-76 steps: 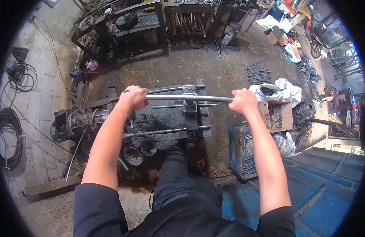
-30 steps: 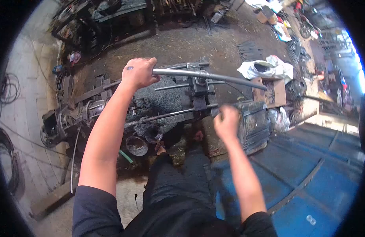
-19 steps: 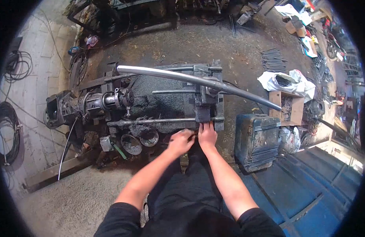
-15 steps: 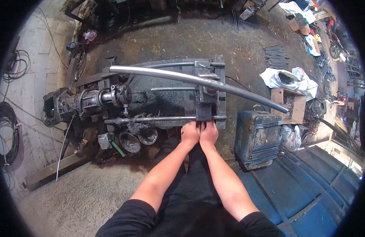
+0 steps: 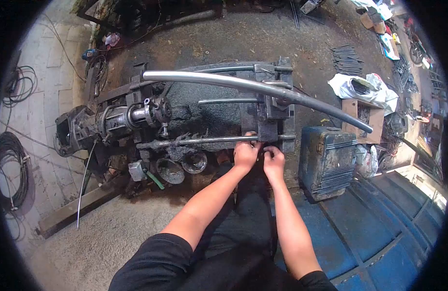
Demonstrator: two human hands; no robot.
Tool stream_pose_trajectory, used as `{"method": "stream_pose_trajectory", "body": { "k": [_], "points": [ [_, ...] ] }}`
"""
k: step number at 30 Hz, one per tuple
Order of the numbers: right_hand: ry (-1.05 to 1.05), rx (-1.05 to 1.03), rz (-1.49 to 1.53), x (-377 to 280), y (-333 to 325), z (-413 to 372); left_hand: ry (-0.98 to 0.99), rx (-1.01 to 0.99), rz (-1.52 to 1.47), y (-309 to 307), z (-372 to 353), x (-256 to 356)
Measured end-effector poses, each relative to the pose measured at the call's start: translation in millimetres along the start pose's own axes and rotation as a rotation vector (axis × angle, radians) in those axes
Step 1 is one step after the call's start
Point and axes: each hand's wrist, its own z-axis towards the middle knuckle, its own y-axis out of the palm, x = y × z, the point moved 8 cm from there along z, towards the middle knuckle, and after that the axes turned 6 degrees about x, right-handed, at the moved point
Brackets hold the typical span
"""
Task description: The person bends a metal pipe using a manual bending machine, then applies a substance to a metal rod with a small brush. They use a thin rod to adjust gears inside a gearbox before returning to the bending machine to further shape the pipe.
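Head view: both hands are low at the near side of the machine (image 5: 127, 118), by the dark block (image 5: 267, 131) that sits across its rods. The left hand (image 5: 246, 154) has its fingers bent at the near rod (image 5: 209, 140), just left of the block's lower end. The right hand (image 5: 274, 164) is beside it, a little apart, fingers curled under that same end. The fingertips are partly hidden, so I cannot tell whether either hand grips anything.

Above the hands, the long metal bar (image 5: 224, 81) lies over the block's upper part and runs slantwise. Its bright left end is over the machine's far side, and its darker right end reaches past the frame, above the blue case (image 5: 328, 162). The short rod (image 5: 229, 101) points left from the block, between the near rod and the far rod (image 5: 221, 69). Dark, grainy material (image 5: 199, 121) covers the area beneath the rods.

Two round bowls (image 5: 169, 170) are below the near rod, left of the hands, with a green tube (image 5: 155, 180) near them. Right of the machine, beyond the case, stand an open cardboard box (image 5: 372, 121) and a white sack (image 5: 367, 92).
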Motion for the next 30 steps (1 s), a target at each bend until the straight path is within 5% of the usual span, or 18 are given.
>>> {"method": "stream_pose_trajectory", "body": {
  "k": [4,9,13,18,21,27,30],
  "points": [
    [-0.103,0.08,0.077,1.0,12.4,-5.5,0.144,0.03,0.164,-0.9,-1.0,10.1],
    [0.02,0.134,0.062,-0.9,3.4,-5.8,0.193,0.018,0.209,-2.5,2.3,6.3],
    [-0.041,-0.024,0.031,2.6,0.6,-13.4,0.219,-0.097,0.304,-6.9,0.0,26.7],
    [0.209,-0.156,0.175,1.8,-12.4,-49.6,0.131,-0.221,0.53,-1.9,-1.1,18.5],
    [0.165,-0.168,0.18,12.9,-10.9,-64.7,0.24,-0.205,0.521,-13.7,-11.3,16.6],
    [0.224,-0.138,0.344,20.3,-8.3,-99.2,0.31,-0.234,0.128,-81.1,-34.8,25.1],
    [0.143,-0.232,0.213,31.8,-5.8,-113.8,-0.014,-0.354,-0.187,-113.7,-35.1,25.8]
  ]
}}
